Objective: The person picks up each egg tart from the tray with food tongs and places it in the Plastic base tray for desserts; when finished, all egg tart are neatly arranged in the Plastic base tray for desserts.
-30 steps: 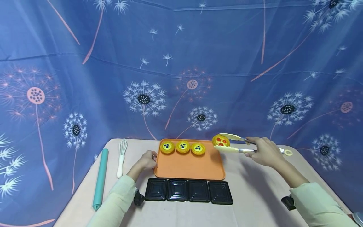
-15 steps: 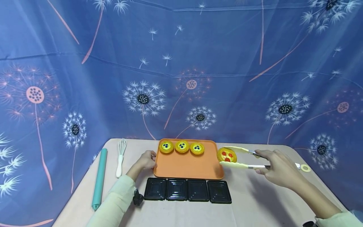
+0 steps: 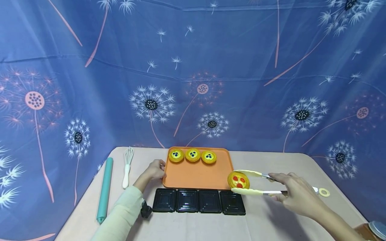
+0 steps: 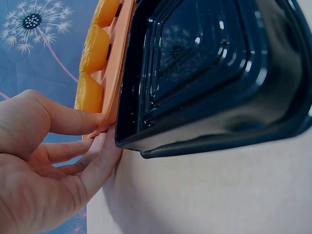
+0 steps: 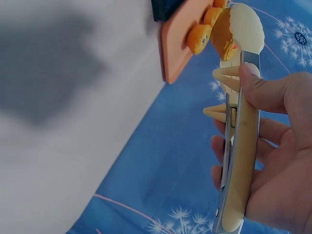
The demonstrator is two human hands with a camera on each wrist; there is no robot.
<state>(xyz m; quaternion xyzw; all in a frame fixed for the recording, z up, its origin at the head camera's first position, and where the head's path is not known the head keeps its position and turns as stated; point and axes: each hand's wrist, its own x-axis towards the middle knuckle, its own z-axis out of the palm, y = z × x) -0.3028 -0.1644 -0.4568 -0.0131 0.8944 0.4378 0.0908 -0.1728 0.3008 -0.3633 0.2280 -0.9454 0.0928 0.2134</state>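
Note:
My right hand (image 3: 297,194) grips a pair of cream-tipped metal tongs (image 5: 243,146). Between the tong tips is a yellow tart with red pieces on top (image 3: 238,180), raised over the tray's front right corner. My left hand (image 3: 154,170) pinches the left edge of the orange tray (image 3: 196,175), thumb on top and fingers beneath in the left wrist view. Along the tray's back edge sit three egg tarts with blue dots (image 3: 192,155) in a row. Several black square plastic containers (image 3: 210,202) stand side by side in front of the tray.
To the left lie a white whisk (image 3: 127,169) and a teal rolling pin (image 3: 105,190). At the lower right corner is a jar with a pale lid (image 3: 378,230). A blue dandelion-print cloth (image 3: 247,110) hangs behind the table.
My right hand has moved rightward and then toward the front, carrying the tart in the tongs from the tray's back right corner to its front right corner. My left hand stays on the tray edge.

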